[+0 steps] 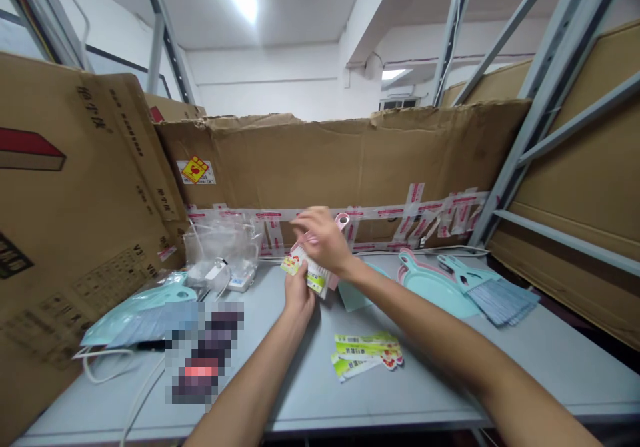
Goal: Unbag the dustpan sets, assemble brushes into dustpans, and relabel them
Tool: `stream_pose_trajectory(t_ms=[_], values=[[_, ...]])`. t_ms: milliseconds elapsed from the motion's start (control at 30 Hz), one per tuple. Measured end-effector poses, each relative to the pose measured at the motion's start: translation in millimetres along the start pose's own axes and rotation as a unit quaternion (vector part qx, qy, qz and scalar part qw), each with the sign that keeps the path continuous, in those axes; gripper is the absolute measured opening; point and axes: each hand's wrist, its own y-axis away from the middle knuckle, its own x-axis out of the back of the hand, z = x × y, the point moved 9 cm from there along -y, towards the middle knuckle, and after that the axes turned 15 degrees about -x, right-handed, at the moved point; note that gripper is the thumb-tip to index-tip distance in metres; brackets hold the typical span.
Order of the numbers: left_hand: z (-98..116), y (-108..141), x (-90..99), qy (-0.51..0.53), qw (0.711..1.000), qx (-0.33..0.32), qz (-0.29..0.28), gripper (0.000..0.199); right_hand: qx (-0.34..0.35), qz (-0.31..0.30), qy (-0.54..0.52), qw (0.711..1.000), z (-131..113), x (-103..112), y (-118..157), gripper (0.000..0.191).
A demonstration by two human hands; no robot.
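A small pink brush with pale bristles is held up over the middle of the table, with a green and yellow label across its bristles. My left hand grips its lower side, thumb on the label. Over the brush's upper part, my right hand is bent, slightly blurred, and covers much of the pink handle; what its fingers hold is hidden. The handle's ring end shows beyond it. Several loose labels lie on the table in front of my hands.
Teal dustpans and blue-bristled brushes lie at right. A bagged teal set, white cables and a clear plastic bag are at left. Another teal piece lies behind my right forearm. Cardboard walls the table's back.
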Motion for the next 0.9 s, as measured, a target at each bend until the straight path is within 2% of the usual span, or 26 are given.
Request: stream_pose_trajectory(t_ms=[33,67,100,133,200,267,333,433,500,533,667,733,800,900], values=[[-2,2,3.1,-0.004,1.0,-0.001,0.015,0.036,-0.092,0.085,-0.015,0.992,28,33,8,0.022],[-4,4,5.8,-0.01,1.0,0.001,0.026,0.034,-0.169,0.138,-0.023,0.976,54,57,21,0.021],[-7,7,7.3,-0.014,0.999,0.004,0.03,0.036,-0.233,0.152,-0.035,0.96,78,69,35,0.027],[-10,9,7.3,-0.014,1.0,0.01,0.026,0.038,-0.288,0.134,-0.056,0.947,99,72,48,0.038],[-16,13,3.2,-0.013,1.0,0.022,-0.006,0.042,-0.364,0.051,-0.117,0.923,133,61,71,0.057],[-20,17,-3.1,-0.025,0.998,0.036,-0.053,0.045,-0.397,-0.012,-0.173,0.901,151,49,86,0.063],[-18,23,-8.0,-0.062,0.991,0.057,-0.102,0.044,-0.409,-0.034,-0.202,0.889,161,45,91,0.059],[-4,41,-8.9,-0.166,0.962,0.112,-0.187,0.034,-0.422,-0.064,-0.207,0.88,165,43,87,0.05],[16,60,-3.6,-0.249,0.921,0.147,-0.26,0.027,-0.424,-0.106,-0.201,0.877,160,35,83,0.043],[27,72,2.1,-0.286,0.898,0.164,-0.291,0.031,-0.42,-0.132,-0.195,0.876,156,28,81,0.04],[74,115,31.8,-0.412,0.809,0.19,-0.374,0.047,-0.376,-0.234,-0.123,0.888,127,-20,77,0.033],[88,130,40.6,-0.45,0.784,0.181,-0.387,0.051,-0.346,-0.276,-0.068,0.894,111,-50,78,0.031],[92,141,39.5,-0.468,0.767,0.168,-0.404,0.054,-0.329,-0.301,-0.028,0.895,99,-75,77,0.028],[80,151,20.9,-0.49,0.734,0.13,-0.452,0.067,-0.328,-0.307,-0.007,0.893,88,-95,73,0.018]])
